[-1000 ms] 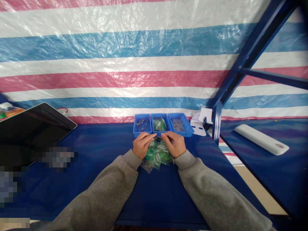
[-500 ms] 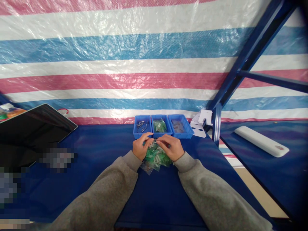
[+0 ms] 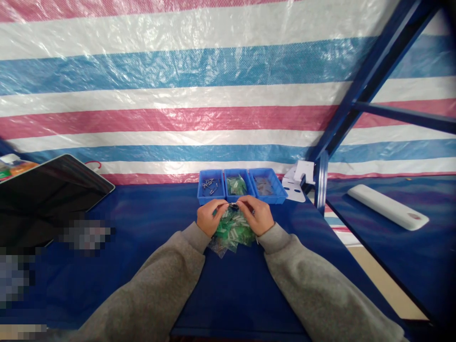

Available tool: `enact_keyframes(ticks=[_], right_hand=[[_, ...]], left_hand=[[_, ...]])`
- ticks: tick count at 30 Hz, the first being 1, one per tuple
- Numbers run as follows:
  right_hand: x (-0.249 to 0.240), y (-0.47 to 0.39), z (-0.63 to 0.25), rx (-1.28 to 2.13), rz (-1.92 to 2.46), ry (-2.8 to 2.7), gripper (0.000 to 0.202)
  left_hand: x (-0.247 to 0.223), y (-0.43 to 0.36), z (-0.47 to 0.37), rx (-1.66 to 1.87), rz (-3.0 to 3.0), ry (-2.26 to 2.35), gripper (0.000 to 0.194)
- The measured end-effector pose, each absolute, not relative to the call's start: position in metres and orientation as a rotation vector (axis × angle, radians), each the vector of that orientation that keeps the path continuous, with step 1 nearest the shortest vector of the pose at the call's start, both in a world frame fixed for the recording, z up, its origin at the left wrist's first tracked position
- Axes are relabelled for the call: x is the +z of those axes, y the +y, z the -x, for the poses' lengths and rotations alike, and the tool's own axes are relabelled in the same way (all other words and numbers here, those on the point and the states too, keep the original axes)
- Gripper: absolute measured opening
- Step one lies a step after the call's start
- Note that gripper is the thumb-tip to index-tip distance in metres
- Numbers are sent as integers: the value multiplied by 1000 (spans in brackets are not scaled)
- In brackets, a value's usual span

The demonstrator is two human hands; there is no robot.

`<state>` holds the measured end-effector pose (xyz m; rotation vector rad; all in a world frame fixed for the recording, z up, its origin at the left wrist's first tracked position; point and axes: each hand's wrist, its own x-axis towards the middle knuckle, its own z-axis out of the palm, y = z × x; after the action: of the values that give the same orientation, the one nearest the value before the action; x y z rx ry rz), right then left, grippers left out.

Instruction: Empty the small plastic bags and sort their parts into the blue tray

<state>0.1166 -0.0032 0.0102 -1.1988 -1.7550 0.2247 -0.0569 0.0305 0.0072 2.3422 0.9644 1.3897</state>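
Above a pile of small clear and green plastic bags [image 3: 231, 232], my left hand [image 3: 209, 217] and my right hand [image 3: 258, 217] meet fingertip to fingertip. Both pinch a small thin silvery piece [image 3: 232, 204], which is too small to name exactly. Just beyond my fingers stand three blue bins in a row. The left bin [image 3: 211, 198] has several loose metal pins or screws in it. Green and clear bags lie in the middle bin [image 3: 238, 171], and greyish clear bags in the right bin [image 3: 280, 195].
White cut-out card pieces [image 3: 294, 192] lie right of the bins, beside a blue metal frame [image 3: 321, 183]. A dark-screened device [image 3: 60, 190] is at the left on the blue table [image 3: 149, 209]. A long white object [image 3: 388, 207] lies on the right-hand surface. A striped sheet [image 3: 178, 118] hangs behind.
My right fingers have shifted slightly and straightened toward the left fingertips. The silvery piece now sits a little higher, level between both hands. The bins and the bag pile look the same.
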Motion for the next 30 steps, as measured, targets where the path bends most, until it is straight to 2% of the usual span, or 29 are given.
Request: enact_keyframes(ticks=[17,30], right_hand=[[5,-2,-115,223,1081,-1922,19],[4,1,-119,86,1185,-1773,22]], left_hand=[[9,28,57,1379,-2208,954,19],[10,23,58,1346,-2166,913,16]])
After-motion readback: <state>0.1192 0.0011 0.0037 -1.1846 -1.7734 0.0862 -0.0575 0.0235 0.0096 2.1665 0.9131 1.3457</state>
